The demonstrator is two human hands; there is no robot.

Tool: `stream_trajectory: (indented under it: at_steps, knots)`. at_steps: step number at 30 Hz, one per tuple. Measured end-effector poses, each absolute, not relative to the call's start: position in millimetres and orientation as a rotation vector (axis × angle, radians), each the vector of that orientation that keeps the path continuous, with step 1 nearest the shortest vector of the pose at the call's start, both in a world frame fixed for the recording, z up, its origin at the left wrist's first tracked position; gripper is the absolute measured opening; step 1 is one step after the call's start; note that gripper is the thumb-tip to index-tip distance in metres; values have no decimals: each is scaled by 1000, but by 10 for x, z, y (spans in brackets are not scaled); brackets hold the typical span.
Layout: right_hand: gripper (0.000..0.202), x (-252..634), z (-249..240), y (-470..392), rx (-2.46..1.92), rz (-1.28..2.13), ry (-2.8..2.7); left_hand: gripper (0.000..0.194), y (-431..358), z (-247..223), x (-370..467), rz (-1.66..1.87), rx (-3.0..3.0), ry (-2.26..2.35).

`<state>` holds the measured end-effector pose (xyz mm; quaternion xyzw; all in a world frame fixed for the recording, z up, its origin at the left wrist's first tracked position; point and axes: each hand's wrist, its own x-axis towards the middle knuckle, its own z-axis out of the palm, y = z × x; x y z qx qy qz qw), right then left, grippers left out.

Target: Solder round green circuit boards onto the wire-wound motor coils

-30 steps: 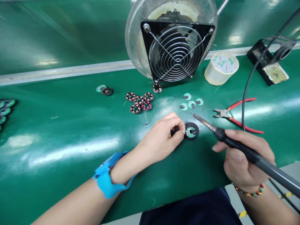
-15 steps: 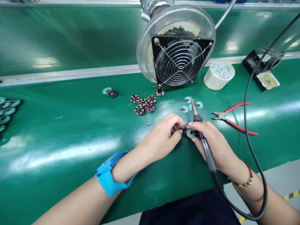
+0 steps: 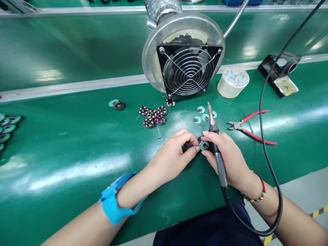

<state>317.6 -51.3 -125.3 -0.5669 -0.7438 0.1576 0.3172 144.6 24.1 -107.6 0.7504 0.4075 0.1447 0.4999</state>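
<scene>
Low over the bench, a small motor stator with a round green circuit board (image 3: 204,146) on it sits between my two hands. My left hand (image 3: 175,153) is closed, thumb and forefinger pinching its left edge. My right hand (image 3: 229,155) has a soldering iron (image 3: 220,167) lodged in its grip, tip pointing up and away from the board. The thumb and fingertips of that same hand touch the board's right side. Just beyond lie several loose green circuit boards (image 3: 205,118). A cluster of copper-wound stators (image 3: 151,114) rests farther left.
A fume extractor fan (image 3: 190,76) hangs above the back of the bench. Red-handled cutters (image 3: 237,125), a tape roll (image 3: 233,82) and an iron stand (image 3: 279,76) are at right. The iron's cable (image 3: 266,153) loops over my right forearm. Stacked board assemblies (image 3: 7,128) lie far left.
The whole view has shifted slightly. Between my fingers the stator and board have turned a little, and the board's face shows more fully. Both hands keep their hold.
</scene>
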Motion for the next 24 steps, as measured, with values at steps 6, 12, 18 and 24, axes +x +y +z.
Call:
stream_trajectory:
  at_steps: [6,12,18,24]
  knots:
    - [44,3202,-1215,-524,-1445,432,-1984,12,212,-1084,1479,416,1774,982]
    - [44,3234,-1212,-564,-1361,359,-2070,13,219,-1072,1489,434,1749,972]
    - [40,3236,-1193,-566,-1363,322,-2036,15,220,-1069,1477,421,1751,1012]
    - [46,3248,-1104,-577,-1377,364,-1791,16,219,-1073,1500,417,1810,1035]
